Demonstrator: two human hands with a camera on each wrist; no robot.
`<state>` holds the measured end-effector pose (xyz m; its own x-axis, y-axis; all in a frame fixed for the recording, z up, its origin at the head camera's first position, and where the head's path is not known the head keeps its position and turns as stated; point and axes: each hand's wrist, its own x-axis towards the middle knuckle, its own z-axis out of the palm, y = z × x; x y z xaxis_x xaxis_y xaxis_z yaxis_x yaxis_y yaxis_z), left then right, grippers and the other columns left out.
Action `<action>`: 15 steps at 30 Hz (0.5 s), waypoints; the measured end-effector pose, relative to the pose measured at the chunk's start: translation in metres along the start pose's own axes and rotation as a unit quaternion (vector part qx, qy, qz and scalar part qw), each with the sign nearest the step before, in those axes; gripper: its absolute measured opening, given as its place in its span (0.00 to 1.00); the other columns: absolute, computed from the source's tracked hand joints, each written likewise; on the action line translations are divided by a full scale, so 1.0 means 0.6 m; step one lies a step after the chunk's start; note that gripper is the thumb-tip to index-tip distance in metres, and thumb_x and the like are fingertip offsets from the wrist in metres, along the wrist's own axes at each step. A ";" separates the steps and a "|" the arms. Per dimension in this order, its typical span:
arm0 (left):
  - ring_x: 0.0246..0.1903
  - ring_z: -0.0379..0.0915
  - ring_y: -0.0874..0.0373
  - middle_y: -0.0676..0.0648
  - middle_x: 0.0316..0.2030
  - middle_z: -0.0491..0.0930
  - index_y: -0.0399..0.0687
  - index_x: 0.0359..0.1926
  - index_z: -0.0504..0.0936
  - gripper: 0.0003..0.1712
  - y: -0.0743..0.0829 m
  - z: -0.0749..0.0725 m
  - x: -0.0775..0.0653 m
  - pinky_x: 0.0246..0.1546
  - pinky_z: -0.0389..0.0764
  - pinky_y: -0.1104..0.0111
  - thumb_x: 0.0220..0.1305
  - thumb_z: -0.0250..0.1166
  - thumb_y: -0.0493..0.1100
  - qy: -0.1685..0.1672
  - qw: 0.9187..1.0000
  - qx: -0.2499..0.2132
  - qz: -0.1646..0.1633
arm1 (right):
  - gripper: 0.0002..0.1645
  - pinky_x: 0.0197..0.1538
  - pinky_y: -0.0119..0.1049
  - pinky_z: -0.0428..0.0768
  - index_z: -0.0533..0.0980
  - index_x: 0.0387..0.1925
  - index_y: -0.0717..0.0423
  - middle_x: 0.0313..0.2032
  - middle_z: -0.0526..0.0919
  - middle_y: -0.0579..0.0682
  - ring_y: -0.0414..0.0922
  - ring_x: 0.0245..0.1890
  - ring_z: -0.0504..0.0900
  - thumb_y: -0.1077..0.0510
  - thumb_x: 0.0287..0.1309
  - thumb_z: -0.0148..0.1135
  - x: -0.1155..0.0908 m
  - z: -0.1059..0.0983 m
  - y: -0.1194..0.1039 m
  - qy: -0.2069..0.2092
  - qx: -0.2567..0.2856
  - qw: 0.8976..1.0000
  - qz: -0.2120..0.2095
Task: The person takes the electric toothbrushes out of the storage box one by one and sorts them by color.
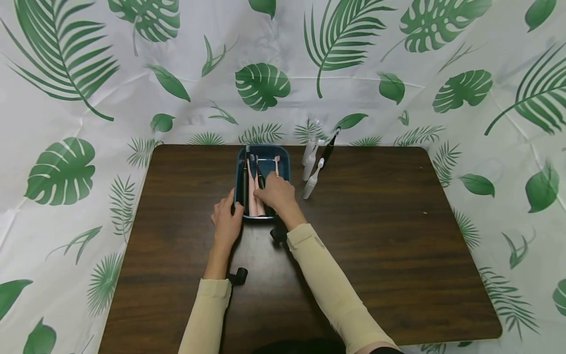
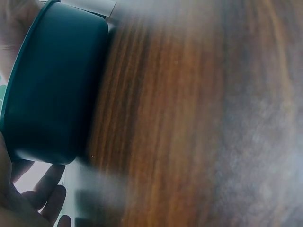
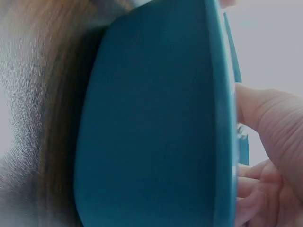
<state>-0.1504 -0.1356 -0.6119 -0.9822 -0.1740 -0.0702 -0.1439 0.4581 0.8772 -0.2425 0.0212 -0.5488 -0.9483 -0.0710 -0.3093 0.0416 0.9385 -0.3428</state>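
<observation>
A dark blue bin (image 1: 263, 146) on the table holds several electric toothbrushes, black and pink. My left hand (image 1: 227, 222) grips its near left corner, thumb at the rim and fingers along the outer wall. In the left wrist view, left-hand fingers (image 2: 52, 201) show beside the bin (image 2: 57, 85). My right hand (image 1: 277, 195) reaches over the right side into the bin and holds a black electric toothbrush (image 1: 260, 179) slanting beside the pink toothbrushes (image 1: 251, 194). Another pink toothbrush (image 1: 277, 163) shows beyond that hand. The bin wall partly hides the right fingers (image 3: 251, 198).
Right of the bin stand white electric toothbrushes (image 1: 312, 183) and a black toothbrush (image 1: 328, 150), upright in a group near the back edge. The brown wooden table (image 1: 376, 236) meets a white leaf-patterned cloth (image 1: 353, 113) behind it.
</observation>
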 end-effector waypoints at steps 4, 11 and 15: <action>0.69 0.62 0.38 0.36 0.68 0.77 0.58 0.83 0.67 0.34 -0.001 0.002 0.001 0.67 0.53 0.38 0.78 0.51 0.49 0.005 1.000 0.006 0.003 | 0.36 0.33 0.46 0.73 0.73 0.66 0.60 0.27 0.78 0.50 0.50 0.25 0.78 0.41 0.66 0.66 -0.010 -0.001 0.006 0.014 0.030 0.999 -0.021; 0.67 0.63 0.38 0.37 0.65 0.79 0.60 0.82 0.69 0.34 0.001 0.003 0.001 0.65 0.54 0.39 0.77 0.53 0.49 0.021 1.000 0.011 0.015 | 0.18 0.27 0.42 0.68 0.70 0.44 0.49 0.26 0.76 0.49 0.48 0.21 0.73 0.44 0.64 0.65 -0.032 -0.002 0.018 0.054 0.080 0.994 -0.051; 0.66 0.64 0.38 0.38 0.64 0.80 0.61 0.81 0.70 0.34 0.000 0.003 0.000 0.64 0.55 0.39 0.77 0.53 0.49 0.024 0.999 0.013 0.018 | 0.20 0.30 0.43 0.72 0.72 0.52 0.47 0.30 0.81 0.44 0.47 0.23 0.77 0.43 0.66 0.65 -0.047 0.000 0.024 0.086 0.101 0.989 -0.071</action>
<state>-0.1504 -0.1343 -0.6127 -0.9802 -0.1972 -0.0150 -0.1114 0.4877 0.8659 -0.2150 0.0368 -0.5451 -0.9877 -0.1228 -0.0965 -0.0504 0.8357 -0.5469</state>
